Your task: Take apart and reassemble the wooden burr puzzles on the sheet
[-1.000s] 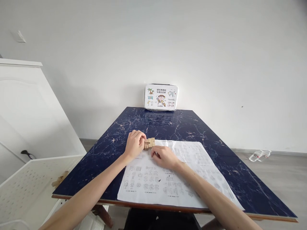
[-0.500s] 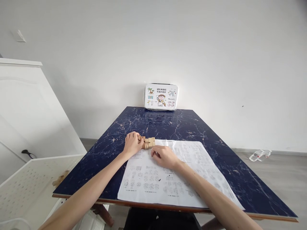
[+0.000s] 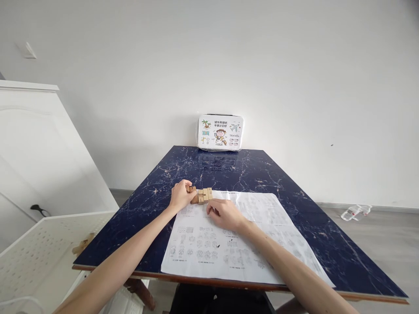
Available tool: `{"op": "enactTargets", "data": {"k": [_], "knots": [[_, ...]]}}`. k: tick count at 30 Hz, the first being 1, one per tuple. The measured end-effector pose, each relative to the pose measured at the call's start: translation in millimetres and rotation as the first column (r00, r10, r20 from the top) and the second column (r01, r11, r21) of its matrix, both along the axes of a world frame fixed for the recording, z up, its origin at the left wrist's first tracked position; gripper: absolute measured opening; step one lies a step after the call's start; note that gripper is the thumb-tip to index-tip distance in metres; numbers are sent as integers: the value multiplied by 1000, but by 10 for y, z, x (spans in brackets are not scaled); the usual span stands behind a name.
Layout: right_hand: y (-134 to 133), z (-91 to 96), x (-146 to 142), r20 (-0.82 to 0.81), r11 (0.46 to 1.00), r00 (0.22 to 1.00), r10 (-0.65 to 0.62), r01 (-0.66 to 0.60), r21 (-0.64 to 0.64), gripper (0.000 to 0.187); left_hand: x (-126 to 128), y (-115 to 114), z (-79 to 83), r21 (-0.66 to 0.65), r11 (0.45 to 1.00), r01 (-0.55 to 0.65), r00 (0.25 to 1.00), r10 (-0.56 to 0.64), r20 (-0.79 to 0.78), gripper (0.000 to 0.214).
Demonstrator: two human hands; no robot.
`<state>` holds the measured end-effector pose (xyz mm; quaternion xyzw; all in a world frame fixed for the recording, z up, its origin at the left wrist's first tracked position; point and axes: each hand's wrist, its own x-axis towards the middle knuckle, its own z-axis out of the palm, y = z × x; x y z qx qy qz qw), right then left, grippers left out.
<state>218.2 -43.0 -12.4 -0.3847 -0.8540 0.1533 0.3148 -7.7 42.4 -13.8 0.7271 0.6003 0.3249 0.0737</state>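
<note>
My left hand [image 3: 181,195] is closed on brown wooden puzzle pieces [image 3: 193,189] at the far left corner of the paper. Its fingers hide part of them. Just to the right lie lighter notched wooden pieces [image 3: 205,195], set side by side, with a narrow gap between them and the darker ones. My right hand [image 3: 225,213] rests on the printed sheet [image 3: 209,268] with its fingers curled in. It sits close to the lighter pieces, and nothing shows in it. Small line drawings in groups cover the sheet.
A white case [image 3: 220,133] with cartoon prints stands against the wall at the back of the dark blue marbled table [image 3: 157,174]. More wooden pieces [image 3: 83,244] lie in a white perforated bin [image 3: 29,253] at the left. A clear plastic item [image 3: 356,212] is on the floor.
My left hand has drawn its fingers in around the brown pieces. A gap now shows between them and the lighter pieces. The right hand has stayed in place.
</note>
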Motion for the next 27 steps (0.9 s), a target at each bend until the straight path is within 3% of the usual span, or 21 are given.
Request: {"op": "enactTargets", "data": {"k": [13,21,27], "knots": [[0,-1,-1,-14,1000,1000,7,-7,-5,22,-48,85,3,-9,1000,28,987,-27,157,27],[-2,-5,-4,-13,1000,1000,2,-2,2,21,-12,1,66,-18,997,79,997,-78,24,30],[7,-23,-9,-5,1000,1000,0,0,7,21,16,-41,112,-34,999,30,999,-30,-18,36]]}}
